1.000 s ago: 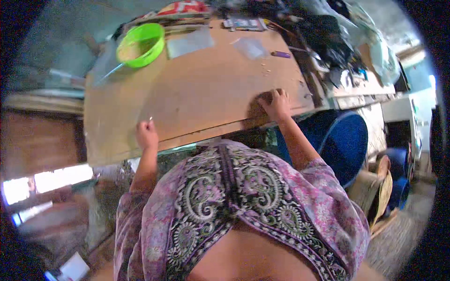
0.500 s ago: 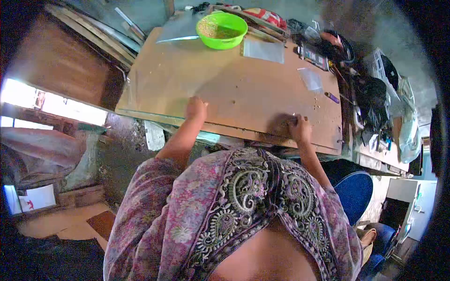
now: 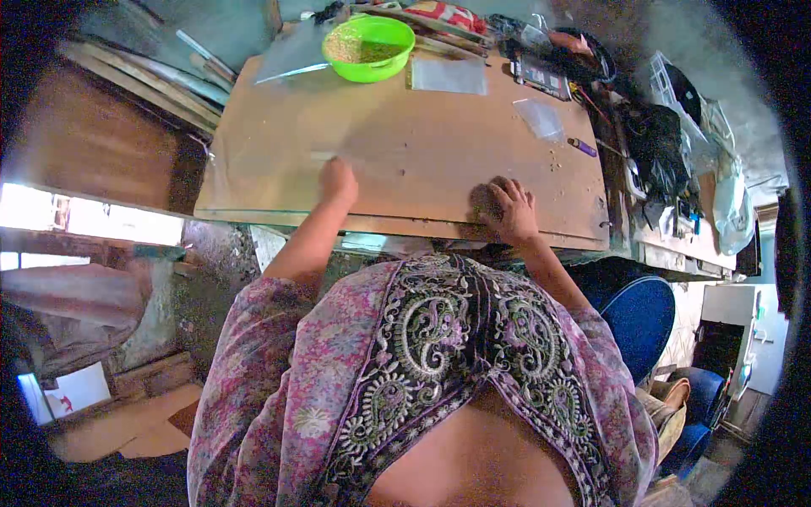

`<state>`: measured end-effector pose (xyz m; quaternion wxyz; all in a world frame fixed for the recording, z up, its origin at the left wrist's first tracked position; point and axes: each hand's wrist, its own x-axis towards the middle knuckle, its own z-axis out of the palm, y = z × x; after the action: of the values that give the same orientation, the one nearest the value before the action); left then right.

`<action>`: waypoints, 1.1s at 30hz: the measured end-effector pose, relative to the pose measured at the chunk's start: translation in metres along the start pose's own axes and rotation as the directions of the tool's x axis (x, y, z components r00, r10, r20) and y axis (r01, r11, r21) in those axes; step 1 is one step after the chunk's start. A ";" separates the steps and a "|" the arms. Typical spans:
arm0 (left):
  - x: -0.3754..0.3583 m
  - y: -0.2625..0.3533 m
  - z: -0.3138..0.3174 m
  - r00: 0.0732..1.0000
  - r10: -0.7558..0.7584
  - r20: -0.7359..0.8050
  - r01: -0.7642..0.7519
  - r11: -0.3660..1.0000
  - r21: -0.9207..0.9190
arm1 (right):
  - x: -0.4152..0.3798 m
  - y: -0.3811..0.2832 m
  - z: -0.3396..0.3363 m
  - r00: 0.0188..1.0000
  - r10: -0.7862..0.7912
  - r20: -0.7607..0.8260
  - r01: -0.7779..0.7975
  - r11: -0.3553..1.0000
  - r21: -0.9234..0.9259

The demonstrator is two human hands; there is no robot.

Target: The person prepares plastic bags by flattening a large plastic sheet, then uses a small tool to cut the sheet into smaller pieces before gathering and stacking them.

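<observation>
My left hand (image 3: 339, 182) is closed low over the left front part of the wooden table (image 3: 279, 127); a faint pale streak shows just beyond it, and what the fingers hold, if anything, is too blurred to tell. My right hand (image 3: 512, 209) rests near the front edge at the right, fingers spread, with nothing visible in it. At the back stands a green basin (image 3: 369, 51) with yellowish grains inside. Right of the basin lies a clear plastic sheet (image 3: 449, 76). A smaller clear bag (image 3: 539, 119), a purple lighter (image 3: 582, 147) and scattered grains lie on the right side.
A red and white packet (image 3: 446, 15) and boards lie behind the basin. Black bags (image 3: 655, 148) and other clutter line the right side. A blue chair (image 3: 635, 329) stands at the lower right. Planks (image 3: 148, 84) lean at the left.
The view has shifted, so the table items sit further left. My right hand has opened from curled fingers to spread ones. My left hand remains closed, slightly further over the table.
</observation>
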<state>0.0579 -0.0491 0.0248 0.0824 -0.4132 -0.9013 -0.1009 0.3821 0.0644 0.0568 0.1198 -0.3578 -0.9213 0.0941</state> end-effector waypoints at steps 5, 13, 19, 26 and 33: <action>0.024 0.018 -0.049 0.944 -0.079 0.321 0.226 0.862 -0.453 | 0.003 -0.023 0.001 0.997 -0.071 0.037 0.072 0.997 -0.038; 0.050 0.027 -0.069 0.867 -0.029 0.497 0.494 0.181 -0.851 | 0.022 -0.015 0.021 0.986 -0.142 -0.082 0.137 0.989 -0.064; 0.048 -0.020 -0.098 0.841 -0.094 0.533 0.453 -0.417 -0.788 | 0.073 -0.011 0.016 0.984 -0.045 -0.175 0.055 0.997 0.051; 0.033 -0.192 -0.178 0.838 -0.329 0.435 0.315 -0.358 -0.879 | 0.171 -0.176 -0.068 0.616 -0.576 0.537 0.635 0.767 0.094; 0.065 -0.275 -0.198 0.732 -0.576 -0.363 -0.339 0.154 -0.928 | 0.341 -0.288 -0.052 0.820 -0.274 -0.503 0.430 0.874 0.224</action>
<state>-0.1808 -0.2269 0.2001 0.1004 -0.2151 -0.5473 -0.8026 -0.0301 0.0928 0.2332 0.4055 -0.1654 -0.8888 0.1353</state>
